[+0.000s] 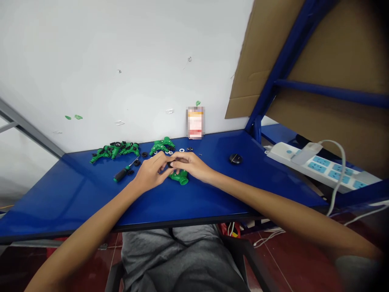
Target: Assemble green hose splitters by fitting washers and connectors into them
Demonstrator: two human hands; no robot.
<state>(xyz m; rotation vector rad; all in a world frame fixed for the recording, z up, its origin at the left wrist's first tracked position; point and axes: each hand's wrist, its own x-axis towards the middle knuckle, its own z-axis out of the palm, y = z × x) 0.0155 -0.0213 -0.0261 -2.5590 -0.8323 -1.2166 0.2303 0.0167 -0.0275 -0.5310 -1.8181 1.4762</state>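
Observation:
Between the fingertips of both hands is a small black part [170, 164], mostly covered by the fingers. My left hand [152, 171] pinches it from the left, and my right hand [190, 164] closes on it from the right. Just below the fingers a green plastic hose fitting [181, 178] lies on the blue table [182, 207], its open end toward me. Behind the hands sits another green branched fitting [162, 144]. White rings [181, 150] and small dark pieces [190, 149] are scattered near it.
Left of the hands lie a green-and-black screwdriver [123, 173], black rings [144, 154] and a pile of green fittings [117, 150]. A round black object [235, 159] rests to the right. Beyond it are a white power strip [316, 166] and a blue metal frame [279, 56].

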